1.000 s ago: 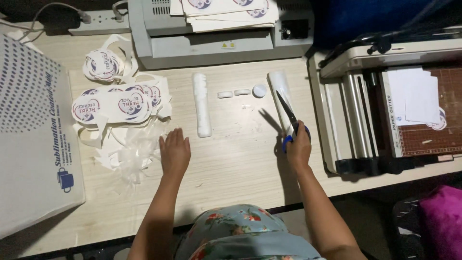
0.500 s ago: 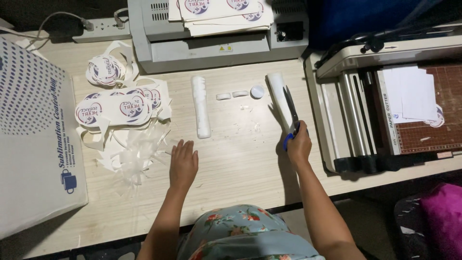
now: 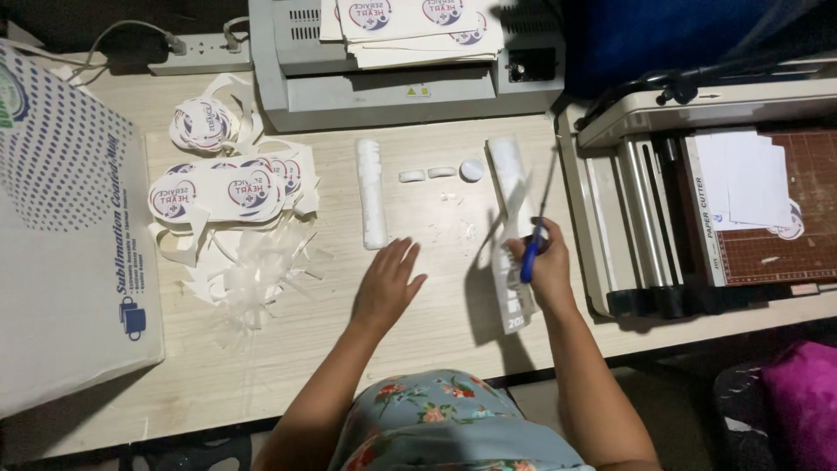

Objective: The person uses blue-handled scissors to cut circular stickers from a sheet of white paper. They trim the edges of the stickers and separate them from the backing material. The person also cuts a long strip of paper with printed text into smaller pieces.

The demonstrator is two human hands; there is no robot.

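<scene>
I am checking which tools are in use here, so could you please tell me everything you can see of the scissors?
The scissors have blue handles, which look like plastic, and long, thin, grey metal blades. The right hand grips the handles, so much of them is hidden. The blades point up the picture, away from the person, towards the grey machine at the back of the wooden table, and look closed or nearly so. They lie over or beside a long white strip; whether they touch it cannot be told.
</scene>
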